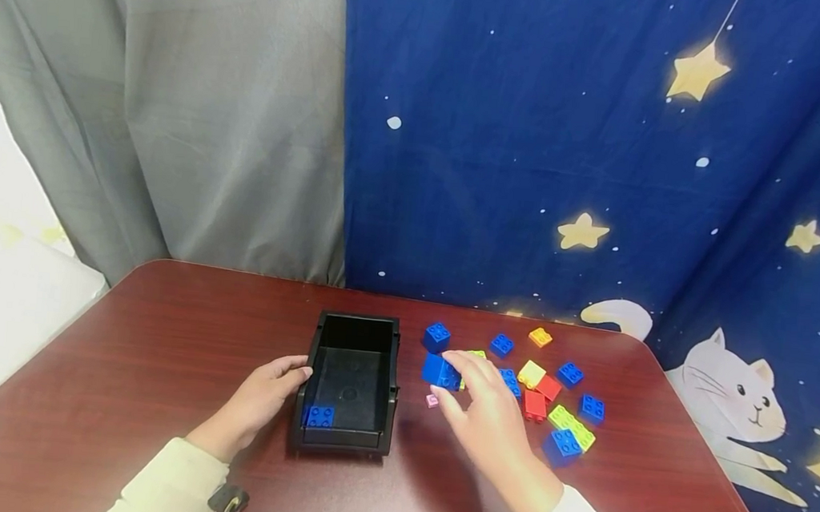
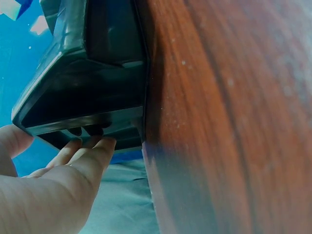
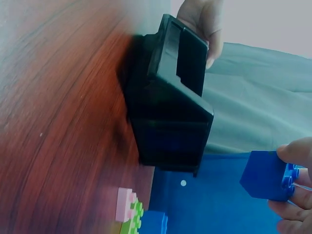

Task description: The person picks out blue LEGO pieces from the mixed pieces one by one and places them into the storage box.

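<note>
My left hand (image 1: 262, 395) grips the left wall of a black plastic bin (image 1: 343, 441), its thumb over the rim and its fingers against the outside. A blue building brick (image 1: 320, 416) lies in the bin's near left corner. To the right of the bin, my right hand (image 1: 487, 415) pinches another blue building brick (image 1: 439, 371) between thumb and fingers, held above the table. In the right wrist view this held brick (image 3: 265, 175) is tilted with its studs toward the fingers. Under the right hand sits a small pink brick (image 1: 431, 401).
Several loose bricks spread over the table's right side, among them a red brick (image 1: 535, 406), a lime brick (image 1: 572, 427) and an orange brick (image 1: 540, 337). A blue brick (image 1: 436, 337) stands near the bin's far right corner. Curtains (image 1: 460, 171) hang behind the table.
</note>
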